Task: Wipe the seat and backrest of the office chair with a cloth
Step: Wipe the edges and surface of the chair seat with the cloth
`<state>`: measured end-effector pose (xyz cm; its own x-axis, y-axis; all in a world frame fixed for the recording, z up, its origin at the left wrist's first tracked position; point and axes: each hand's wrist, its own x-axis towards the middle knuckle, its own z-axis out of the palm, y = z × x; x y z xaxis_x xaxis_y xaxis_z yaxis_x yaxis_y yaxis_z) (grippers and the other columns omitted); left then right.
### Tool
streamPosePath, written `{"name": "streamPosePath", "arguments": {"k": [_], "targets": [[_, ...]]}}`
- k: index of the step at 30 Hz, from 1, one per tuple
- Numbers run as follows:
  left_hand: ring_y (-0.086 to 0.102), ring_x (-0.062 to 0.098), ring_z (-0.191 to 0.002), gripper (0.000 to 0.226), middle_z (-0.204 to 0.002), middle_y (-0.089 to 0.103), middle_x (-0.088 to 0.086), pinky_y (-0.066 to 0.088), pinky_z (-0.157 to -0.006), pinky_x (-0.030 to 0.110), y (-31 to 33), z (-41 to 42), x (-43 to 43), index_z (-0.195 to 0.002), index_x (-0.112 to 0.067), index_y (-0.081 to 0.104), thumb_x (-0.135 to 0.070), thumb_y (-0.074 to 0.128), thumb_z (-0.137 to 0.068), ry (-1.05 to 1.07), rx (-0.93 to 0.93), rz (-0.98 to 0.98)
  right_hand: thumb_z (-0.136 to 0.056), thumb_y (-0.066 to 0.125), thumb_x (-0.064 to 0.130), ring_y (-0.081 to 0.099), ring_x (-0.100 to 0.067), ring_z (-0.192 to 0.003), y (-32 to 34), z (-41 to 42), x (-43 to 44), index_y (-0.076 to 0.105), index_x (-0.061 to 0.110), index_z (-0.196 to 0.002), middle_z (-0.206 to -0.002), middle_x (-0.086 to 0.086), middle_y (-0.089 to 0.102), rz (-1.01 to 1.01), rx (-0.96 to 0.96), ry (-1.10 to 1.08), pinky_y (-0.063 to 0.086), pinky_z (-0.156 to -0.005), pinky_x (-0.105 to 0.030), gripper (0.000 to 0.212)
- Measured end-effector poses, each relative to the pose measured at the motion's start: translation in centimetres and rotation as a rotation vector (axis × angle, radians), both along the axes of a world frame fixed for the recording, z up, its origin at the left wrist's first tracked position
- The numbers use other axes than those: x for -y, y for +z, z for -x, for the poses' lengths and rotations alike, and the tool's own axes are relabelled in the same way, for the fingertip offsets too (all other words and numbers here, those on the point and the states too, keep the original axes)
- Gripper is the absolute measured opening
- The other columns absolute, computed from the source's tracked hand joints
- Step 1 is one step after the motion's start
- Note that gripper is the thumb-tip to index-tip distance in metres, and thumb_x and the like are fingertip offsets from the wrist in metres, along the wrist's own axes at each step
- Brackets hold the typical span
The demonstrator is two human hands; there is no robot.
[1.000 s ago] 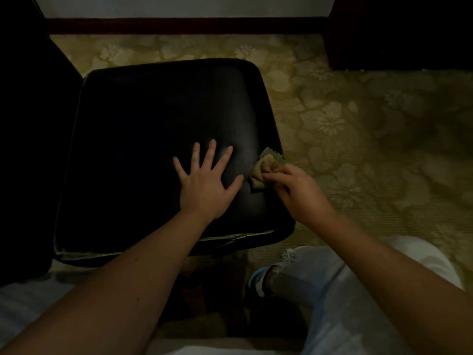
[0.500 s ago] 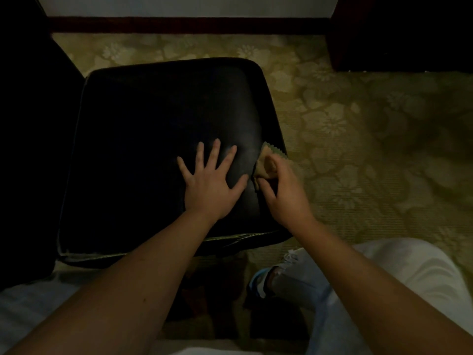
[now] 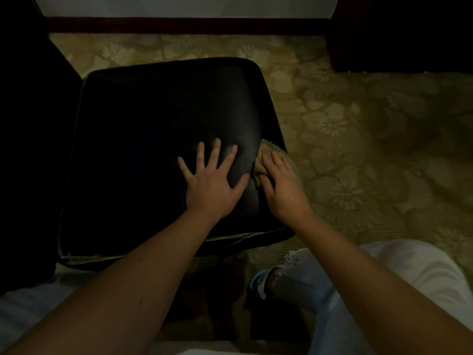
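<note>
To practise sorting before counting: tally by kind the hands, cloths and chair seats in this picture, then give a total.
Hands: 2, the left hand and the right hand
Cloths: 1, the cloth under the right hand
Chair seats: 1, the black chair seat
Total: 4
</note>
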<state>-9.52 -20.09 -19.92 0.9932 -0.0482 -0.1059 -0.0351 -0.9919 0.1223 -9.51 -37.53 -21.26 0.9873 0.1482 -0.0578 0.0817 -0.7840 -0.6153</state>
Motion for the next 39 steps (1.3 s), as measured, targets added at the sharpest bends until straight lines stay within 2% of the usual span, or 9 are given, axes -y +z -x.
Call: {"name": "streamPosePath", "arguments": {"k": [5, 11, 18, 24, 29, 33, 39], "targets": [[-0.008, 0.03, -0.157, 0.072, -0.172, -0.005, -0.004, -0.003, -0.118, 0.071, -0.1, -0.4, 0.5, -0.16, -0.044, 0.002, -0.074, 0.017, -0.096, 0.03, -0.014, 0.009, -0.103, 0.043, 0.025, 0.014, -0.028, -0.15, 0.2, -2.1, 0.5, 0.03, 0.014, -0.153, -0.162, -0.009, 0.021, -0.02, -0.02, 0.022, 0.014, -0.122, -0.039, 0.053], [-0.006, 0.031, -0.157, 0.073, -0.172, -0.002, -0.002, -0.003, -0.118, 0.072, 0.0, -0.5, 0.6, -0.161, -0.043, 0.006, -0.074, 0.02, -0.096, 0.038, 0.002, 0.016, -0.103, 0.044, 0.021, 0.012, -0.025, -0.151, 0.5, 1.8, 0.6, 0.03, 0.015, -0.152, -0.161, -0.007, 0.022, -0.028, -0.017, -0.003, 0.013, -0.123, -0.037, 0.052], [-0.011, 0.031, -0.157, 0.076, -0.172, -0.007, -0.002, -0.005, -0.117, 0.072, 0.7, -1.1, 0.6, -0.161, -0.042, 0.004, -0.075, 0.025, -0.096, 0.028, -0.076, 0.045, -0.102, 0.045, 0.018, 0.02, -0.028, -0.148, 0.7, -1.4, 0.7, 0.033, 0.012, -0.151, -0.159, -0.012, 0.027, -0.036, -0.02, -0.03, 0.016, -0.122, -0.037, 0.051], [-0.012, 0.037, -0.156, 0.074, -0.171, -0.008, -0.003, -0.007, -0.122, 0.064, 1.4, -0.8, -1.8, -0.16, -0.046, 0.008, -0.075, 0.03, -0.095, -0.166, -0.116, 0.097, -0.103, 0.044, 0.021, 0.016, -0.025, -0.15, 1.2, 0.2, 0.9, 0.03, 0.014, -0.152, -0.161, -0.009, 0.024, -0.033, -0.032, -0.026, 0.014, -0.122, -0.037, 0.052], [-0.01, 0.035, -0.157, 0.075, -0.172, -0.005, -0.002, -0.005, -0.123, 0.062, 1.2, -0.4, -3.4, -0.159, -0.047, 0.004, -0.077, 0.021, -0.093, -0.268, -0.09, 0.002, -0.102, 0.045, 0.022, 0.016, -0.025, -0.149, 0.9, 2.5, 0.5, 0.033, 0.015, -0.152, -0.161, -0.007, 0.025, 0.004, 0.01, -0.006, 0.016, -0.122, -0.04, 0.051], [-0.014, 0.03, -0.157, 0.075, -0.171, -0.008, -0.004, -0.006, -0.119, 0.07, 1.2, -0.2, -3.3, -0.159, -0.048, 0.001, -0.079, 0.015, -0.091, -0.277, -0.092, -0.03, -0.102, 0.045, 0.019, 0.02, -0.027, -0.148, 0.9, 0.3, 0.8, 0.035, 0.012, -0.151, -0.159, -0.01, 0.028, -0.036, -0.017, -0.013, 0.018, -0.122, -0.04, 0.05], [-0.017, 0.029, -0.156, 0.08, -0.171, -0.013, -0.003, -0.011, -0.117, 0.07, 1.1, 1.1, -4.7, -0.158, -0.051, -0.003, -0.084, 0.014, -0.087, -0.229, -0.126, 0.015, -0.102, 0.045, 0.018, 0.021, -0.026, -0.148, 1.2, -1.8, 1.0, 0.034, 0.012, -0.151, -0.16, -0.01, 0.026, -0.03, -0.047, -0.033, 0.017, -0.121, -0.036, 0.05]]}}
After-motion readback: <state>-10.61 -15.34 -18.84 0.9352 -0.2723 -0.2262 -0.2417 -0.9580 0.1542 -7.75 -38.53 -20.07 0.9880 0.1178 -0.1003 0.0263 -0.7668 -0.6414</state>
